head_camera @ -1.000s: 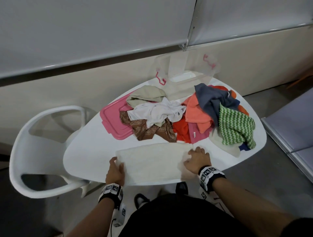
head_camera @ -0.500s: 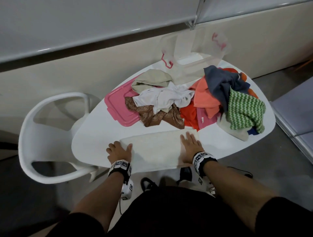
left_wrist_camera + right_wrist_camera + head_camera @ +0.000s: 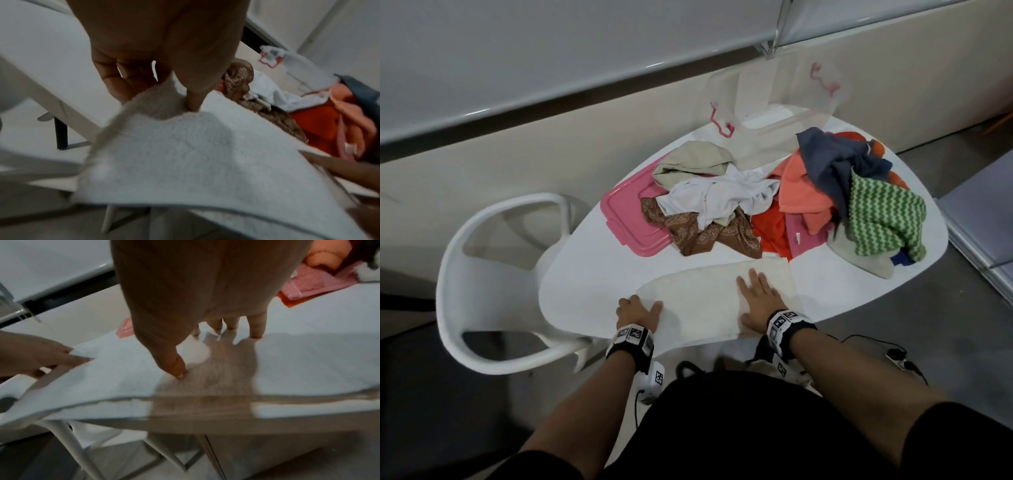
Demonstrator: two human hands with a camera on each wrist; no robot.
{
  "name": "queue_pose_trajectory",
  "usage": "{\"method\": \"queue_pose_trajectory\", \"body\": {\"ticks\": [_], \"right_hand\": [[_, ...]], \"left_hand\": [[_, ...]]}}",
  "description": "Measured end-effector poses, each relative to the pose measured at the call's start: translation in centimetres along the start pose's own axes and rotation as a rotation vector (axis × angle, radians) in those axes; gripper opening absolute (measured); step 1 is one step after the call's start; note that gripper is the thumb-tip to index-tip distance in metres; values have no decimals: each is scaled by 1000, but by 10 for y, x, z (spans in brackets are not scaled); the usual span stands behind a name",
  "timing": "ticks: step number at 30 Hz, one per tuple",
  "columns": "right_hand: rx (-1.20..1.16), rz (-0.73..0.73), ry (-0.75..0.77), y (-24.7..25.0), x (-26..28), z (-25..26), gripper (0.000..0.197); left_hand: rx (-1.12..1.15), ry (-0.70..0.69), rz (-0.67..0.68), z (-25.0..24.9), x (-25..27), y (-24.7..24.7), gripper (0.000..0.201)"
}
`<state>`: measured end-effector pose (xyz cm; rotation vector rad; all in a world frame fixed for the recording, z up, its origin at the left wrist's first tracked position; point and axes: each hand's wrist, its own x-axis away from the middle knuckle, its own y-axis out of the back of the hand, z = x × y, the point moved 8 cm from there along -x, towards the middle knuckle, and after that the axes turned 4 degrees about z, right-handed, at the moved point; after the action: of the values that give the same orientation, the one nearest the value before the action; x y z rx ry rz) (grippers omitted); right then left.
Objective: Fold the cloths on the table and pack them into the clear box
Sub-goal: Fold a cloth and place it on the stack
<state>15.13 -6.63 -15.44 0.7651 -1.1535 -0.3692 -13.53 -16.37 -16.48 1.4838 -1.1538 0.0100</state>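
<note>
Left hand (image 3: 637, 310) pinches the left end of the towel (image 3: 709, 301), thumb on top and fingers curled beneath the edge, which the left wrist view confirms (image 3: 164, 56). Right hand (image 3: 758, 296) lies flat on the towel right of its middle, fingers straight and spread, palm pressing down; the right wrist view shows the same (image 3: 195, 288). Towel lies along the near edge of the table (image 3: 592, 274), in a long band, with its left end raised slightly off the surface. Surveyed from the left: a white chair (image 3: 493, 274) stands beside the table on a grey floor (image 3: 431, 411). Table top is white and rounded. On it, a pink lid (image 3: 626, 216) lies flat, partly covered by a brown patterned cloth (image 3: 688, 236), a beige cloth (image 3: 695, 161) and a white cloth (image 3: 722, 195). Further right sit an orange cloth (image 3: 770, 229), a salmon cloth (image 3: 801, 192), a pink cloth (image 3: 799, 236), a navy cloth (image 3: 832, 164) and a green zigzag cloth (image 3: 883, 219), all crumpled in one heap. Clear box (image 3: 774, 99) stands at the far edge behind the heap, with pink latches; what lies inside cannot be judged. A pale wall (image 3: 517, 154) runs behind the table, with grey panels (image 3: 551, 51) above. A cable (image 3: 876, 346) lies on the floor at right.
</note>
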Motion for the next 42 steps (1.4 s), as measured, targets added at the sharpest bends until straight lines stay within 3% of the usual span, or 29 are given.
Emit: {"method": "queue_pose_trajectory", "body": {"ticks": [3,6,9,12,15,17,18,21,24,26,28,32,36,38,40,42], "right_hand": [[-42,-3,18,10,-1,-1,94],[-226,-129,36,26,2,0,78],[-412,-269,92,38,8,6,59],[-697,-125,152,37,9,23,44],[-1042,141,96,22,5,40,39],[-1118,212,24,18,5,42,44],[-1113,242,-7,14,5,44,45],[-1074,233,-54,8,4,42,36],[-894,147,-21,7,-6,41,58],[-699,88,13,9,-11,44,34],[-651,24,2,13,-11,43,22],[-762,14,-98,10,-6,29,22],[-580,76,-46,3,-1,24,33],[-561,-7,-96,11,2,5,28],[-622,-192,-219,26,11,-32,25],[-660,-340,-390,33,23,-76,40]], "left_hand": [[112,-19,-38,-1,-2,4,49],[359,-52,-98,1,4,11,28],[504,-52,-105,-7,16,22,34],[646,-134,-106,-51,29,32,38],[769,-177,196,-109,48,11,38],[780,-186,357,-127,54,-7,29],[754,-199,341,-127,52,-8,23],[517,-262,91,-110,39,15,14],[377,-243,-12,-85,26,27,10],[301,-222,-3,-75,20,24,12],[243,-252,9,-74,16,17,13],[58,-523,-23,-103,25,3,22],[-419,-742,97,-135,40,-40,56],[-530,-754,173,-133,38,-60,72],[-552,-755,195,-127,35,-68,79],[-578,-780,194,-124,33,-70,81]]}}
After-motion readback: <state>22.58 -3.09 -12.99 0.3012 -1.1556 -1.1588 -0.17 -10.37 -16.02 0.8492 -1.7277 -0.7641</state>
